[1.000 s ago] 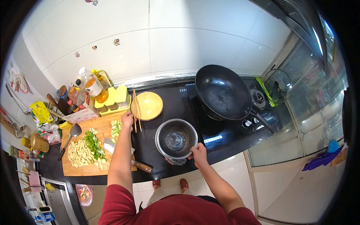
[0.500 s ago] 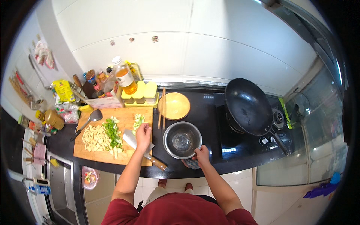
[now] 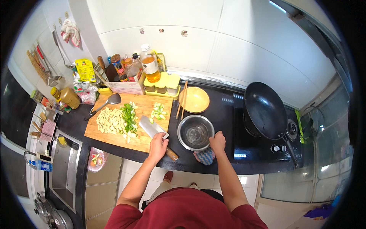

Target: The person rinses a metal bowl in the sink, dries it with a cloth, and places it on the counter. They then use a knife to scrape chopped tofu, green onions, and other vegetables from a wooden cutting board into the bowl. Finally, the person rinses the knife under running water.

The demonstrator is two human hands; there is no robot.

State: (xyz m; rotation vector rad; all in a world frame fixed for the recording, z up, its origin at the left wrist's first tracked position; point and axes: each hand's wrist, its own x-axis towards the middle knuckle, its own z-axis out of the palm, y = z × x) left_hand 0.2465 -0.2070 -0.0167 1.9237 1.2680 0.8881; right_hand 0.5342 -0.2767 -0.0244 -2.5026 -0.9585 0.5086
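My left hand (image 3: 157, 148) is at the cleaver (image 3: 152, 127), its bent fingers closed round the upper handle beside the blade's heel. The wooden handle's end sticks out past them over the counter edge, while the blade lies on the cutting board (image 3: 143, 143). My right hand (image 3: 217, 142) pinches the rim of a metal bowl (image 3: 195, 133) at its lower right. That bowl stands on the counter and looks empty. Pale sliced pieces (image 3: 110, 121), chopped green pepper (image 3: 130, 117) and a small heap of sliced scallion (image 3: 158, 111) lie on the board.
A blue-grey checked cloth (image 3: 205, 156) lies below the bowl. Behind are a yellow bowl (image 3: 198, 100) and chopsticks (image 3: 182, 101). A black wok (image 3: 265, 110) rests tilted on the stove at right. A spatula (image 3: 113, 99) lies on the board; seasoning boxes (image 3: 162, 84) and bottles stand behind it.
My left hand has come down from beside the scallion to the cleaver handle. My right hand keeps to the bowl's rim. The whole view has shifted, with things appearing further right and higher.
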